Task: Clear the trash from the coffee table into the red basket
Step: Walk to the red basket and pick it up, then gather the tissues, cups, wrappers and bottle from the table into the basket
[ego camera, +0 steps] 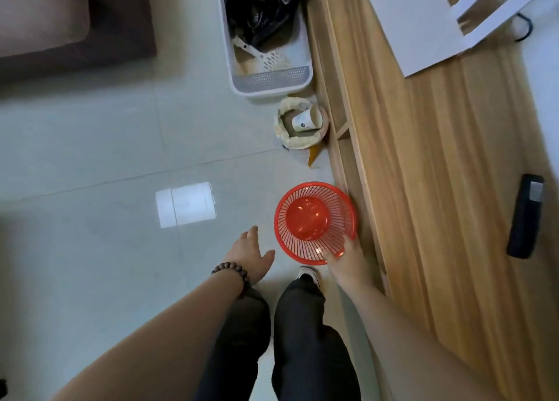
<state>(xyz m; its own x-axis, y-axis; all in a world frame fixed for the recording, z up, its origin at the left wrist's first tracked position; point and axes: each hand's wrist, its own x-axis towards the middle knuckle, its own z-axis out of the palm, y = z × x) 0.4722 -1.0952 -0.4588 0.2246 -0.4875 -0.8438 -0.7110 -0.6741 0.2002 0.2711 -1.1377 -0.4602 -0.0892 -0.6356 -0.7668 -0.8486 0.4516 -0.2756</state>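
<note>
The red basket (314, 219) stands upright on the pale tiled floor, tight against the side of the wooden coffee table (438, 164). It looks empty inside. My right hand (346, 257) grips its near rim, fingers over the edge. My left hand (252, 254) hovers open to the left of the basket, apart from it, with a bead bracelet on the wrist. On the table top lie a white paper bag (423, 28) at the far end and a black remote-like object (524, 219) at the right.
A small lined bin (282, 128) with a paper cup (307, 119) in it stands beyond the basket. A white litter tray (272, 81) with a black bag sits farther back. A brown sofa (60, 22) fills the top left. My legs and shoe (308, 272) are below.
</note>
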